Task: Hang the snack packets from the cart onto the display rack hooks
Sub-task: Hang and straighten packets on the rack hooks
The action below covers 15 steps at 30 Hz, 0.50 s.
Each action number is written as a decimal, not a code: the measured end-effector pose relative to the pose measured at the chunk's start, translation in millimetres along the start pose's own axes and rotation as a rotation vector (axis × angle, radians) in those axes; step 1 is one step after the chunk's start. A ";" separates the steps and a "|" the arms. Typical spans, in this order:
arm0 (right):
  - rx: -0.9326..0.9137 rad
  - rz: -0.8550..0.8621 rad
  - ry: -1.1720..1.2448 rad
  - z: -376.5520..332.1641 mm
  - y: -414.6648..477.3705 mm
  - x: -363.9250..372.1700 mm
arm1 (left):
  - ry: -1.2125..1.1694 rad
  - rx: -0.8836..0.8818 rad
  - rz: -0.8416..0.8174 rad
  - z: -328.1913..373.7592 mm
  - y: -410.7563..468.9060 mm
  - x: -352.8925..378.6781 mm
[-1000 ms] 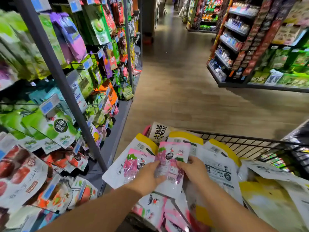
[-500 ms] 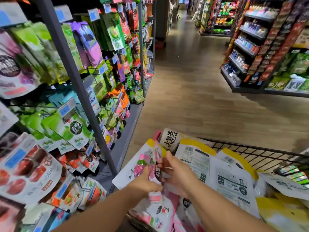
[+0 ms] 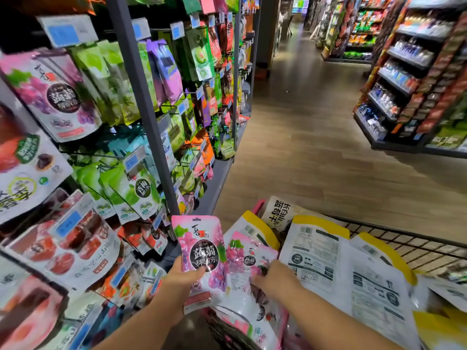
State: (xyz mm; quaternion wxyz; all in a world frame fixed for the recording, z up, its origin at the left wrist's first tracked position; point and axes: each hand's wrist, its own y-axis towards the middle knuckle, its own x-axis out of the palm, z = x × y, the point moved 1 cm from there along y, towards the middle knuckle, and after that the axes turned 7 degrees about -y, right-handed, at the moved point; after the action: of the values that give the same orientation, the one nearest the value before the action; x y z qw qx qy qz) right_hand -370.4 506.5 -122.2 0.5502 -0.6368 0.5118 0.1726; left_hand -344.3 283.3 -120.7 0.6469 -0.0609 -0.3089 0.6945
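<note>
Your left hand (image 3: 185,276) grips 1 pink snack packet (image 3: 199,245) near its lower edge, thumb across the front. It holds the packet upright, printed face toward you, over the near left corner of the cart (image 3: 404,238) and not yet on a hook.

Your right hand (image 3: 276,279) lies palm down on the pile in the cart, its fingers reaching onto a 2nd pink packet (image 3: 242,258). You cannot tell from this view whether they pinch that packet or only press on it. Just to its right lie white packets with yellow tops (image 3: 318,253), backs up with barcodes showing.

On your left stands the display rack (image 3: 141,109), its grey upright rising just behind the held packet. Green packets (image 3: 131,190) hang at mid height and red-fruit packets (image 3: 75,248) lower down. High on the left hangs a pink-purple packet (image 3: 50,92) with the same dark round label as the 1 in your left hand. Blue price tags (image 3: 134,160) sit at the hook ends.

Ahead, the wood-look floor (image 3: 316,147) runs down the aisle, with stocked shelves (image 3: 404,79) on the right.
</note>
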 end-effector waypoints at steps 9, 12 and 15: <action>0.127 -0.094 0.143 -5.6 21.0 11.0 | -0.042 0.052 -0.029 10.5 -16.7 -1.8; 0.196 -0.023 0.259 -6.8 20.7 13.3 | 0.028 0.040 0.018 10.4 -17.5 -3.1; 0.211 0.030 0.365 -7.1 23.1 20.4 | 0.086 0.031 0.070 11.6 -17.0 -6.1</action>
State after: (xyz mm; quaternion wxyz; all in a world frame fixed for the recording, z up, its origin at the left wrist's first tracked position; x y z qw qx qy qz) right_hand -383.8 493.9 -147.9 0.5094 -0.5886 0.6277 0.0077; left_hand -334.3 273.0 -104.7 0.6357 -0.0914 -0.2679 0.7182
